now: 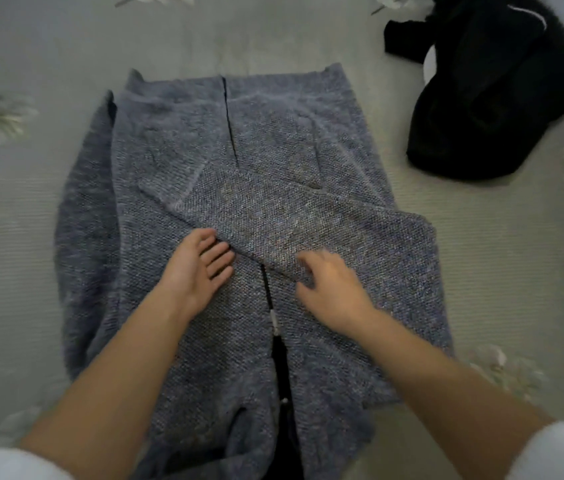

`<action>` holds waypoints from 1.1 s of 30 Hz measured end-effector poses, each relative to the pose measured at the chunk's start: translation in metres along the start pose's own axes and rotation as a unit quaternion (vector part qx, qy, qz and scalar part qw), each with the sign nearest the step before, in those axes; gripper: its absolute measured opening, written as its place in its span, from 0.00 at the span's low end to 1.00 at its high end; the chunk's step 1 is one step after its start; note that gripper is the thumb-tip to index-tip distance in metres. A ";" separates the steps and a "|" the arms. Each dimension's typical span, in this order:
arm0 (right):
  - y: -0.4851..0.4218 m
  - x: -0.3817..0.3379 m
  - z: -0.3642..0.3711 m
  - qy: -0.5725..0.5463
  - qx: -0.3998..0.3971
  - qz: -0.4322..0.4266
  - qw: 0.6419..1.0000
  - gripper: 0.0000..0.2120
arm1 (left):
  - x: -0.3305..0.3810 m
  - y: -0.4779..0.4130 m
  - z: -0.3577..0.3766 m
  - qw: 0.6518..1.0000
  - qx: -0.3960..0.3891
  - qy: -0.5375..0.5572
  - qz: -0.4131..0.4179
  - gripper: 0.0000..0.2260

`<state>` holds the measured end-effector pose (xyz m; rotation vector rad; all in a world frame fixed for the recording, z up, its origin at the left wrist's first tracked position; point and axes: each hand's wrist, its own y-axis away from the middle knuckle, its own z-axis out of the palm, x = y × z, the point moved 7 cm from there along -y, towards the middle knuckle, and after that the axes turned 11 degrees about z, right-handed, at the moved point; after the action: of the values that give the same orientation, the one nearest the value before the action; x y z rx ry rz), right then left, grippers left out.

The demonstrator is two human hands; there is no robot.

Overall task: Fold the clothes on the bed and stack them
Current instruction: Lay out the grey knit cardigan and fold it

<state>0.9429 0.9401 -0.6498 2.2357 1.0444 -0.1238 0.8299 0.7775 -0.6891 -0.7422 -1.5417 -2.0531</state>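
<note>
A grey-blue knitted zip jacket (176,147) lies spread on the bed, zip running down its middle. One sleeve (273,216) is folded diagonally across its front from the right. My left hand (201,268) rests flat on the jacket just left of the zip, fingers straight, touching the sleeve's lower edge. My right hand (329,289) lies on the sleeve's lower part right of the zip, fingers loosely bent on the fabric; it is blurred. The jacket's other sleeve hangs bunched along the left side (79,209).
A black garment (495,98) with a thin white stripe lies crumpled at the upper right. The bed cover (498,258) is pale grey-green with white flower prints near its edges.
</note>
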 end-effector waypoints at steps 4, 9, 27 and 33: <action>0.002 0.022 0.000 0.121 0.044 0.060 0.990 0.27 | 0.023 -0.027 0.011 0.996 0.077 -0.034 0.038 0.23; 0.008 0.033 -0.009 0.080 0.073 0.063 0.992 0.11 | 0.066 -0.047 0.033 0.982 0.074 -0.067 0.159 0.07; -0.009 -0.099 0.040 0.077 0.066 -0.121 0.987 0.26 | 0.144 -0.042 -0.129 0.850 0.207 -0.318 0.367 0.15; -0.037 -0.147 0.091 0.140 -0.061 -0.079 0.985 0.46 | 0.133 -0.040 -0.223 0.832 0.280 -0.426 0.220 0.24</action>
<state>0.8335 0.8070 -0.6891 2.0982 1.3410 0.1870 0.6728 0.5671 -0.6790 -1.6870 -2.0066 -0.8368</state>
